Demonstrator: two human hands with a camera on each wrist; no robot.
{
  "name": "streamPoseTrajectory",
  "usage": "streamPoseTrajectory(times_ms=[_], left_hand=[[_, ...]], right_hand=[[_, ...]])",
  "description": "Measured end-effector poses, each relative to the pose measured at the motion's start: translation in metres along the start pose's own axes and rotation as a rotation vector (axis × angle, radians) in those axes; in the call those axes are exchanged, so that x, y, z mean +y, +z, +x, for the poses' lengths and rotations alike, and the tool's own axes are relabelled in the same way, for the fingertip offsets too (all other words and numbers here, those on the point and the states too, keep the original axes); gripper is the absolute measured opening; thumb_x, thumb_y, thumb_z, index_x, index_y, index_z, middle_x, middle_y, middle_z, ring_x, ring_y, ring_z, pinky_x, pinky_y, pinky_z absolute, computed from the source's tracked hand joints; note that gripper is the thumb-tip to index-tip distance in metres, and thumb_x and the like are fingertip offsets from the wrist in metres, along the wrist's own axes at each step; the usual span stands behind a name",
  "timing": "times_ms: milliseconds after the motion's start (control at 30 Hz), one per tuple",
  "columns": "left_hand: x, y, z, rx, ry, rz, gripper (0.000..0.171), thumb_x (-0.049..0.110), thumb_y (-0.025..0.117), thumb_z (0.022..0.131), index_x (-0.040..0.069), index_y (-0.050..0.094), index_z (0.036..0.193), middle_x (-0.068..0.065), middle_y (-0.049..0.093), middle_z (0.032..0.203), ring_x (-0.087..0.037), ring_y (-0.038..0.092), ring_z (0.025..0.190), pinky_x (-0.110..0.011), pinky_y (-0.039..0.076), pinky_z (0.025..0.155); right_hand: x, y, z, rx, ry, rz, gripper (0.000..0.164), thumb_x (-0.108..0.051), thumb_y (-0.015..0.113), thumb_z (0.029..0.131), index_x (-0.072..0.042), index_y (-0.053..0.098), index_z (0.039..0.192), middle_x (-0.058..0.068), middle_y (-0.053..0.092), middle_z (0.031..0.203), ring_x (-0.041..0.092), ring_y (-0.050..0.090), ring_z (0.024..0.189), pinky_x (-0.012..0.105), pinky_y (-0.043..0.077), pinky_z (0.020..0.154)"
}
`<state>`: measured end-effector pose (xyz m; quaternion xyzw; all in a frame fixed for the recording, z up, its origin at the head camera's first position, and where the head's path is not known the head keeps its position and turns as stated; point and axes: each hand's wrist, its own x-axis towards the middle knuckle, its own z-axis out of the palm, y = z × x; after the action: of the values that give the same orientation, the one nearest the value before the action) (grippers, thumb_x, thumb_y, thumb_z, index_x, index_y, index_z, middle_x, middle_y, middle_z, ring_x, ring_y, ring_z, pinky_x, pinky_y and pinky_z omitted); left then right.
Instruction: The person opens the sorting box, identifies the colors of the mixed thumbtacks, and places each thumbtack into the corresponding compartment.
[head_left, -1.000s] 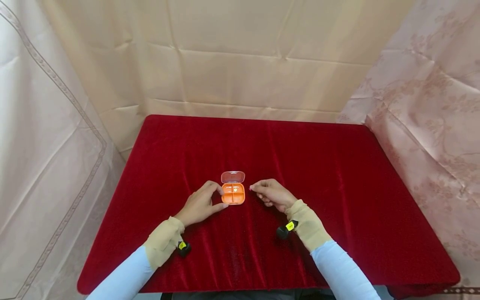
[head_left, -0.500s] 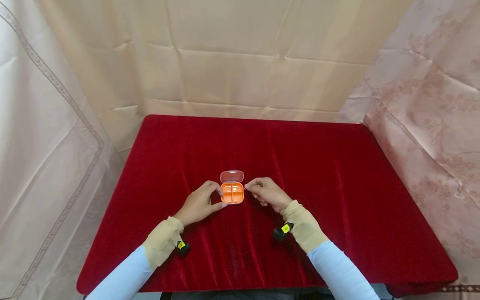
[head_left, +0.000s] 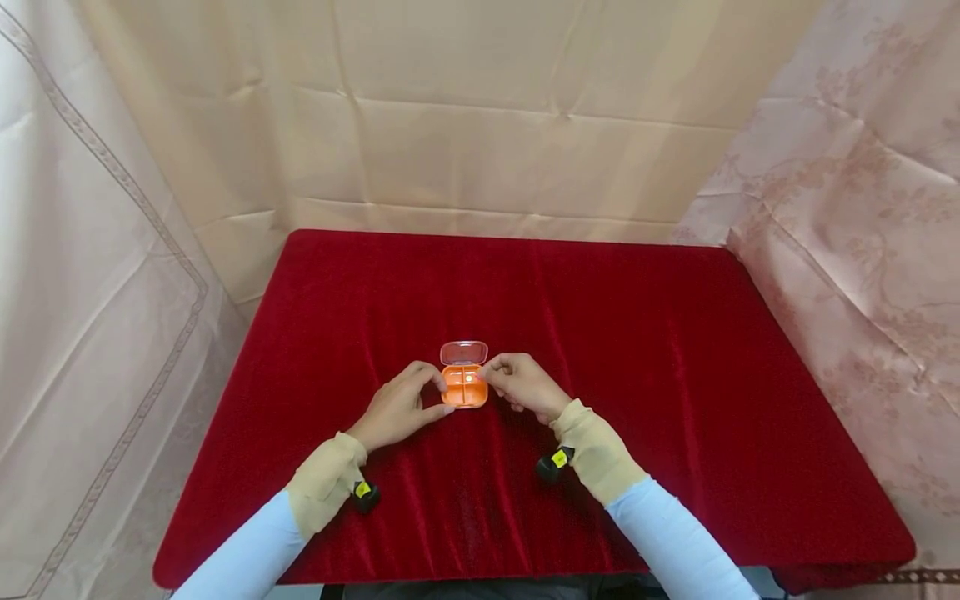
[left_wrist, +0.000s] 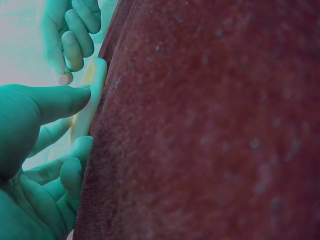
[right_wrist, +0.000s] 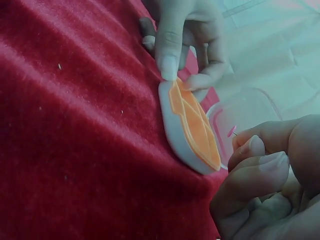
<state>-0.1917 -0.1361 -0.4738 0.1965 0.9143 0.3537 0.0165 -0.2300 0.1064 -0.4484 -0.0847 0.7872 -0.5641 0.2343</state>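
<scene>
On the red cloth sits a small orange pill box with four compartments, its clear lid raised at the back. A small pale thing shows in the back right compartment. My left hand holds the box at its left side, thumb at the front corner and fingers at the left edge. Close over the box's back right rim, my right hand pinches a tiny pin with a pink head between thumb and forefinger. Its other fingers are curled below.
The red cloth covers the whole table. Cream curtains hang behind it, with patterned ones on the right. Each wrist carries a small black camera, such as the right one.
My right hand has moved left with the pin, from beside the box to over its right rim. The left hand has kept its hold on the box.
</scene>
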Motion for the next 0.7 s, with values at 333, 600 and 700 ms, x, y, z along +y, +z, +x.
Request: streamPoseTrajectory(times_ms=[333,600,700], left_hand=[[0.002,-0.002,-0.001,-0.014,-0.019,-0.025,0.024,0.035,0.074,0.086,0.024,0.059,0.101,0.010,0.051,0.117,-0.007,0.053,0.066,-0.025,0.046,0.059],[0.003,-0.002,-0.002,-0.005,-0.004,-0.027,0.025,0.034,0.075,0.085,0.023,0.060,0.102,0.010,0.052,0.116,-0.007,0.053,0.065,-0.025,0.046,0.059],[0.002,-0.002,-0.001,-0.001,-0.003,-0.023,0.025,0.035,0.075,0.085,0.024,0.060,0.101,0.011,0.052,0.116,-0.007,0.053,0.065,-0.026,0.046,0.059]], right_hand=[[-0.007,0.013,0.003,0.032,-0.049,-0.102,0.022,-0.023,0.059,0.098,-0.002,0.065,0.104,0.003,0.051,0.066,0.009,0.038,0.047,0.022,0.031,0.040],[-0.010,0.018,0.005,0.075,-0.041,-0.122,0.017,-0.023,0.061,0.097,-0.007,0.066,0.100,0.001,0.051,0.065,0.008,0.034,0.042,0.022,0.030,0.039],[-0.011,0.021,0.005,0.094,-0.047,-0.134,0.019,-0.025,0.062,0.096,-0.007,0.067,0.100,0.000,0.050,0.064,0.008,0.035,0.041,0.022,0.030,0.039]])
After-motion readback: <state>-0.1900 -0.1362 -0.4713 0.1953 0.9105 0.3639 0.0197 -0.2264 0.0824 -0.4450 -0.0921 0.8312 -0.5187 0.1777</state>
